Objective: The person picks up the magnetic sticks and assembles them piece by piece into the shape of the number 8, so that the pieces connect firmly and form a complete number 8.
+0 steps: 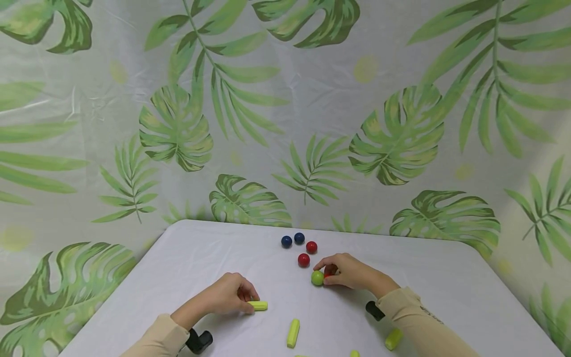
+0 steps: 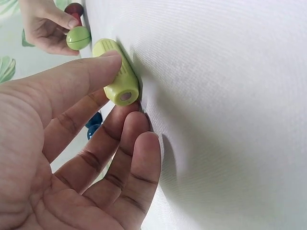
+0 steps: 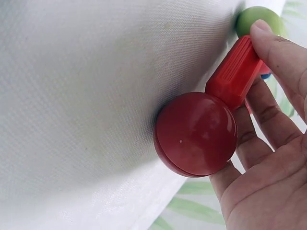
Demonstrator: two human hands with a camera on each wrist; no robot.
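My left hand (image 1: pixel 229 295) pinches a yellow-green magnetic rod (image 2: pixel 117 76) between thumb and fingers, just above the white table. A round metal magnet shows in the rod's near end. My right hand (image 1: pixel 350 271) pinches a red magnetic rod (image 3: pixel 235 72) low over the table, right of the left hand. A dark red ball (image 3: pixel 196 134) sits at the rod's near end. By its far end is a green ball (image 1: pixel 317 277), next to the right fingertips; the thumb partly hides where they meet.
Beyond the right hand lie two red balls (image 1: pixel 304 260) and two dark blue balls (image 1: pixel 286 241). Several yellow-green rods lie nearer, one in the middle (image 1: pixel 293 333) and another rod (image 1: pixel 394 339) beside the right sleeve. A leaf-printed curtain (image 1: pixel 250 124) hangs behind the white table (image 1: pixel 214 248).
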